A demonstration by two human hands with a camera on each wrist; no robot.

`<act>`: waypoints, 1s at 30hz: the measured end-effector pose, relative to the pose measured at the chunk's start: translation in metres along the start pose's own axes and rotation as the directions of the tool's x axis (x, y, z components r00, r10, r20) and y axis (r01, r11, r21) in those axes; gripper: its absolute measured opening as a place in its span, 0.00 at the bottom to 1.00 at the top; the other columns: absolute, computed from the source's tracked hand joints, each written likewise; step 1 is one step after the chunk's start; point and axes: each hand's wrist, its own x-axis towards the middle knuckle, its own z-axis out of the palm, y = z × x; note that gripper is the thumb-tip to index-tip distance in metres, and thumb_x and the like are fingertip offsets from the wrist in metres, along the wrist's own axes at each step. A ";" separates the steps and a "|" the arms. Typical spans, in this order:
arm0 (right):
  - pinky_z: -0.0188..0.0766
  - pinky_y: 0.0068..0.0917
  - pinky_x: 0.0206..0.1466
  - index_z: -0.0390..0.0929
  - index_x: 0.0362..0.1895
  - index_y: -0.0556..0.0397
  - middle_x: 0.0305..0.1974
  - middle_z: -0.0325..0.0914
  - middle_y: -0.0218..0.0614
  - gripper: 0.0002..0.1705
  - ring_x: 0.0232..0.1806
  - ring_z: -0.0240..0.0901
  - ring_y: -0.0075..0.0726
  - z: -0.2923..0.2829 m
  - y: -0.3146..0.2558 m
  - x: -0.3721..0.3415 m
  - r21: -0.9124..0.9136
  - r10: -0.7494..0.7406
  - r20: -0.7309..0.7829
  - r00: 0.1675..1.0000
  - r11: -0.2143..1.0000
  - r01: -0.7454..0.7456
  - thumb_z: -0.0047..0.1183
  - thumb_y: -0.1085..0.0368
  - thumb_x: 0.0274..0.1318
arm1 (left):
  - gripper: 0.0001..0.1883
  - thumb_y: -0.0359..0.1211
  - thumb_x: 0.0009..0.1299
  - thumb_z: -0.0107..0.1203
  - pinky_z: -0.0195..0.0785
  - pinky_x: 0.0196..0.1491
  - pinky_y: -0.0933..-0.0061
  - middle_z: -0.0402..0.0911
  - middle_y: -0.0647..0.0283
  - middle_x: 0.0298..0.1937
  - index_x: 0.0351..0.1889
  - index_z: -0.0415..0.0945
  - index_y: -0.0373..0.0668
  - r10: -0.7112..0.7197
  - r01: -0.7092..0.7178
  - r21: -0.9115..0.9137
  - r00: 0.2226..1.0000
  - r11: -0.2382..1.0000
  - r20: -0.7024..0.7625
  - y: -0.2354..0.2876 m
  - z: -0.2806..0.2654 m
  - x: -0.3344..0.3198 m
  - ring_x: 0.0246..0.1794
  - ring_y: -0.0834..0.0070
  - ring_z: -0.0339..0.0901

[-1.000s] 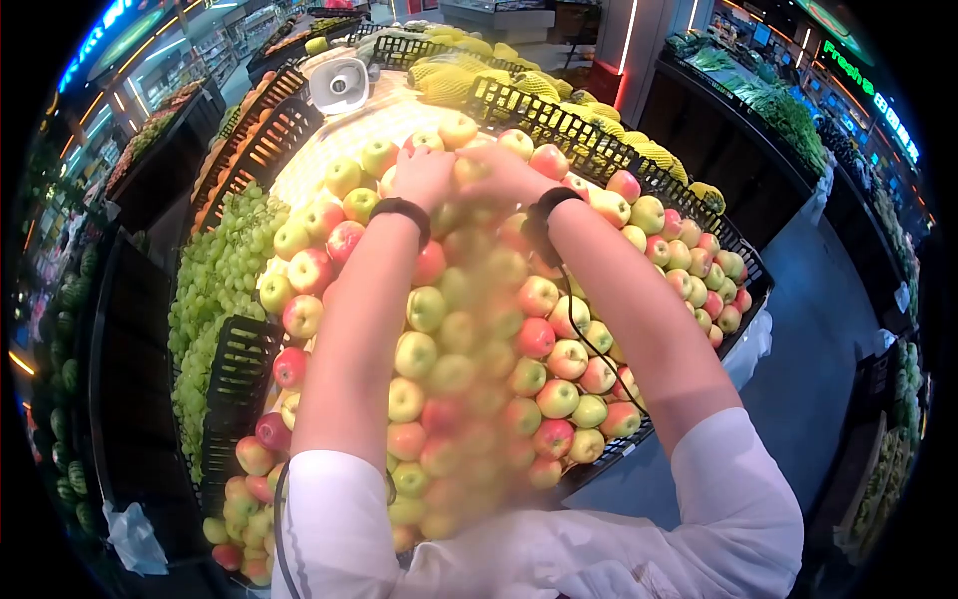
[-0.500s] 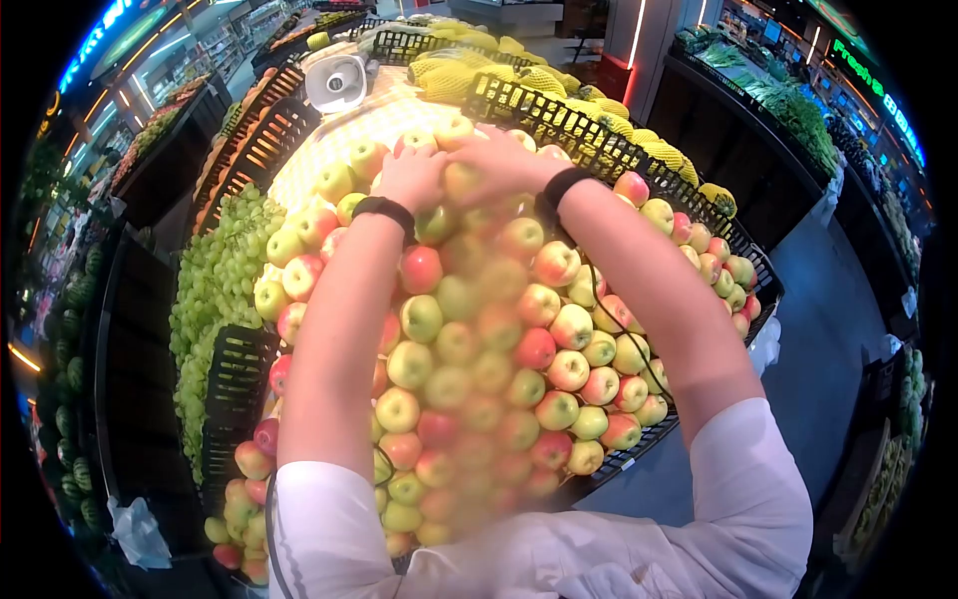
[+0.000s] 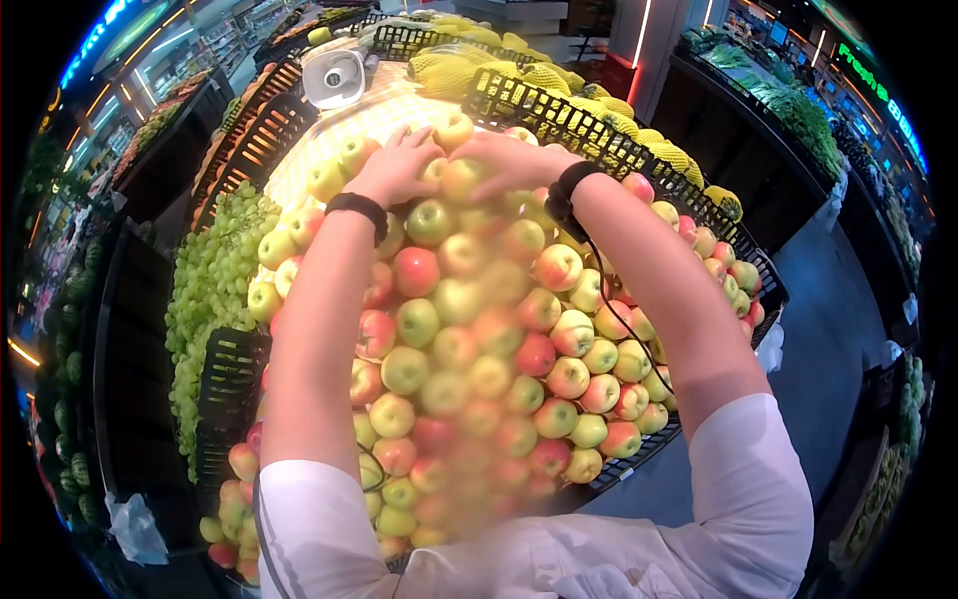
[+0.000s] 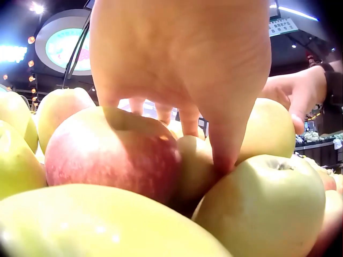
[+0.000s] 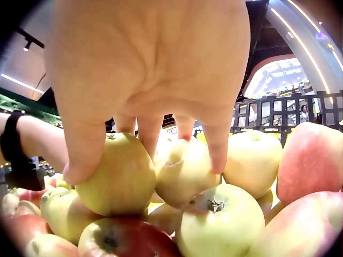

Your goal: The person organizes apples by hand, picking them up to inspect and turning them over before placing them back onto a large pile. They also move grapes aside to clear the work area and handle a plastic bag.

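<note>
Both hands reach to the far part of a big heap of red and yellow-green apples (image 3: pixel 574 334). My right hand (image 3: pixel 519 165) holds a yellow-green apple (image 5: pixel 119 174): in the right wrist view the thumb lies on its side, the fingers behind it. Beside it, my left hand (image 3: pixel 399 168) rests over the apples with fingers spread. Its thumb (image 4: pixel 228 139) points down between a pale green apple (image 4: pixel 268 206) and a red one (image 4: pixel 115 152) in the left wrist view, the other fingers partly hidden behind the red apple. Dark bands circle both wrists.
A white megaphone (image 3: pixel 335 80) stands past the heap. Black slatted crates (image 3: pixel 559 112) with yellow netted fruit line the far side. Green grapes (image 3: pixel 215 290) lie left of the apples. A thin cable (image 3: pixel 624 317) runs along the right arm.
The left hand has shifted left and its fingers have spread, widening the gap between the hands. The right hand stays by the yellow-green apple, its thumb now plainer. The view has shifted slightly.
</note>
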 end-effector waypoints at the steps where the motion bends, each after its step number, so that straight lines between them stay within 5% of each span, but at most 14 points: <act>1: 0.64 0.40 0.68 0.72 0.64 0.49 0.56 0.74 0.46 0.37 0.63 0.66 0.48 -0.001 -0.002 -0.001 0.021 0.006 0.002 1.000 1.000 -0.006 0.69 0.55 0.49 | 0.31 0.43 0.57 0.71 0.53 0.76 0.51 0.54 0.60 0.81 0.60 0.76 0.56 0.005 -0.005 0.005 1.000 1.000 0.004 -0.003 -0.004 -0.001 0.80 0.47 0.47; 14: 0.69 0.40 0.62 0.75 0.61 0.48 0.53 0.79 0.46 0.36 0.58 0.74 0.48 -0.003 -0.011 0.005 -0.128 0.024 -0.003 1.000 0.992 -0.024 0.69 0.54 0.47 | 0.28 0.45 0.57 0.68 0.63 0.71 0.50 0.59 0.59 0.78 0.57 0.80 0.55 -0.106 0.115 0.127 0.992 0.985 -0.071 0.013 0.012 0.009 0.78 0.42 0.49; 17: 0.70 0.44 0.61 0.74 0.63 0.43 0.49 0.82 0.47 0.39 0.57 0.72 0.55 -0.003 -0.006 0.006 -0.074 0.029 -0.006 1.000 0.997 -0.030 0.72 0.49 0.45 | 0.27 0.43 0.57 0.67 0.63 0.71 0.51 0.59 0.59 0.78 0.58 0.80 0.55 -0.105 0.114 0.124 0.992 0.986 -0.075 0.014 0.012 0.005 0.79 0.43 0.49; 20: 0.72 0.38 0.59 0.74 0.61 0.51 0.51 0.80 0.46 0.36 0.55 0.75 0.46 -0.010 -0.012 0.005 0.039 0.051 0.034 0.998 0.998 -0.052 0.69 0.55 0.46 | 0.28 0.42 0.57 0.66 0.64 0.71 0.52 0.59 0.60 0.78 0.58 0.80 0.56 -0.093 0.105 0.159 0.992 0.982 -0.085 0.014 0.016 0.006 0.79 0.46 0.49; 24: 0.69 0.40 0.63 0.72 0.64 0.46 0.56 0.77 0.48 0.40 0.60 0.73 0.49 -0.012 -0.012 0.003 0.304 0.129 0.038 0.991 0.943 -0.134 0.70 0.48 0.48 | 0.31 0.39 0.59 0.64 0.57 0.72 0.45 0.58 0.62 0.79 0.65 0.75 0.59 -0.161 0.173 0.156 0.983 0.973 -0.086 0.030 0.010 0.000 0.80 0.49 0.47; 25: 0.69 0.38 0.63 0.71 0.64 0.48 0.58 0.75 0.47 0.40 0.60 0.73 0.47 -0.015 -0.017 0.001 0.273 0.133 0.020 0.991 0.953 -0.133 0.69 0.46 0.50 | 0.33 0.38 0.60 0.64 0.50 0.73 0.40 0.57 0.64 0.79 0.67 0.72 0.60 -0.134 0.145 0.156 0.988 0.977 -0.083 0.027 0.011 0.000 0.81 0.51 0.47; 30: 0.69 0.37 0.63 0.72 0.64 0.48 0.57 0.76 0.48 0.40 0.60 0.73 0.47 -0.018 -0.022 0.005 0.202 0.141 0.012 0.990 0.969 -0.141 0.69 0.46 0.49 | 0.35 0.38 0.59 0.64 0.45 0.73 0.34 0.59 0.65 0.78 0.69 0.70 0.59 -0.139 0.145 0.109 0.989 0.983 -0.059 0.034 -0.001 -0.015 0.80 0.53 0.49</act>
